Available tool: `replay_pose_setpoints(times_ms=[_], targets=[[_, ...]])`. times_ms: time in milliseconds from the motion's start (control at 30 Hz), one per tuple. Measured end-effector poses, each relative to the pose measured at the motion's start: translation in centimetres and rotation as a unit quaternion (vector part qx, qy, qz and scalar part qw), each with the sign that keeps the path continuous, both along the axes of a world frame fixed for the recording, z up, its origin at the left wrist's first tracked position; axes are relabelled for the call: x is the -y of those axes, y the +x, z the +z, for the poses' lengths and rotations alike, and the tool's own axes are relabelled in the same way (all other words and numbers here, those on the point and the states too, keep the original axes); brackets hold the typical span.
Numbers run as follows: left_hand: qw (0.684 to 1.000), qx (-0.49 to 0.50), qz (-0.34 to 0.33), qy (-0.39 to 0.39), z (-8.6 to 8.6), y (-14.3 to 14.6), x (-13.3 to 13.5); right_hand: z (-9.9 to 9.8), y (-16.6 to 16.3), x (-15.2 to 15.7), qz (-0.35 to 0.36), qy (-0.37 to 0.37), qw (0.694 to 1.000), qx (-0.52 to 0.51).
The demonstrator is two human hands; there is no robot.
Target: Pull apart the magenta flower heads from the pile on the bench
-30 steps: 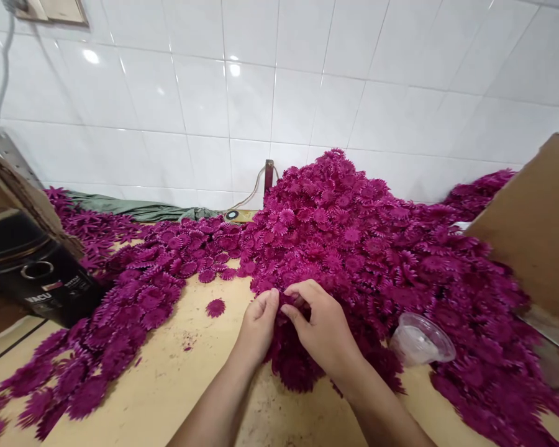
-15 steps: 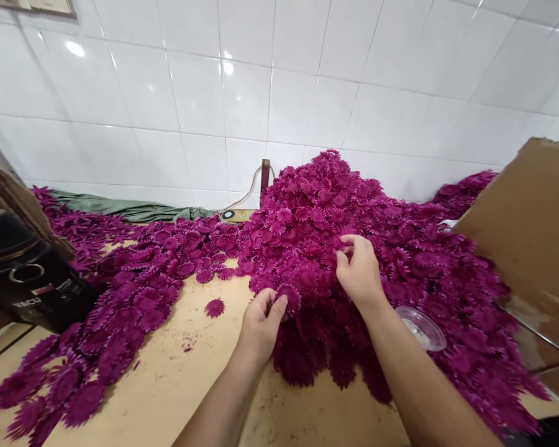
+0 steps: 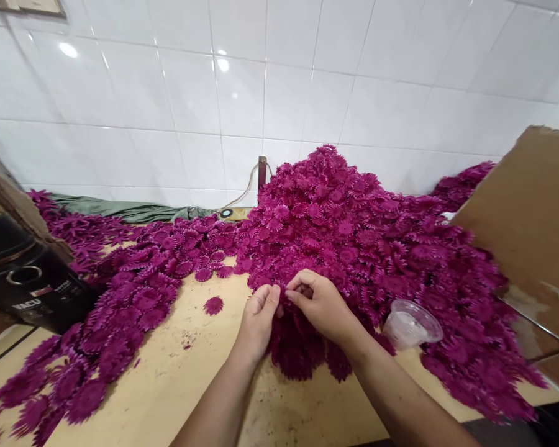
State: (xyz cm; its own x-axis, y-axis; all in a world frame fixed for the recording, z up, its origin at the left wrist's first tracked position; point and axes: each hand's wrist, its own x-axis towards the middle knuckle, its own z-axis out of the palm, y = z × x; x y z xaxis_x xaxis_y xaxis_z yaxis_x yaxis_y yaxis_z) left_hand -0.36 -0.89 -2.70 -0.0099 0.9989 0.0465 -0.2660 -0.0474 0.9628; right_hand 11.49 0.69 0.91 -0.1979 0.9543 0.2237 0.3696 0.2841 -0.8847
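My left hand [image 3: 261, 316] is closed, thumb pressed to the bent index finger, pinching a magenta artificial flower piece that is now mostly hidden by the fingers. Close beside it, my right hand [image 3: 320, 304] is closed too, its thumb and fingertips meeting near the left thumb. Whatever the right fingertips grip blends into the magenta behind and cannot be made out. Both hands are in front of a tall heap of flat, round, toothed-edge flower pieces [image 3: 326, 205]. One loose flower piece [image 3: 213, 305] lies on the pale tabletop [image 3: 186, 385] to the left.
A clear plastic tub [image 3: 412, 326] with something whitish inside stands right of my right forearm. More flower pieces [image 3: 116, 310] spread along the left. A black canister [image 3: 37, 279] stands far left, a cardboard sheet [image 3: 526, 230] far right. White tiled wall [image 3: 190, 93] rises behind.
My right hand has come down and left from the heap to meet my left hand. The flower piece visible in my left fingers is now mostly covered. More of the tub shows.
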Motion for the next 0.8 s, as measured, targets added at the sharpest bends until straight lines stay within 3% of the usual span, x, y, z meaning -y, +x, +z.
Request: replay_pose_setpoints(times_ms=[133,267,367,500,633,800], targets=[[0.997,-0.057,-0.012,0.044,0.1,0.4,0.0,0.4,0.3,-0.9,-0.076,-0.018,0.995,-0.064],[0.999,-0.032,-0.003,0.042,-0.1,0.5,-0.3,0.4,0.0,-1.1,-0.092,0.016,0.994,-0.05],[1.0,0.005,0.005,0.019,-0.4,0.1,-0.3,0.4,-0.1,-0.3,-0.052,0.091,0.994,0.034],[0.999,0.031,0.006,-0.005,-0.2,0.0,-0.2,0.7,0.0,1.2,0.023,0.131,0.984,0.12],[0.999,0.035,0.014,0.004,0.5,0.0,-0.1,0.8,0.2,1.4,0.043,0.175,0.969,0.168],[1.0,0.01,-0.029,0.003,0.3,-0.2,0.1,0.9,0.7,0.6,0.029,0.246,0.955,0.163]])
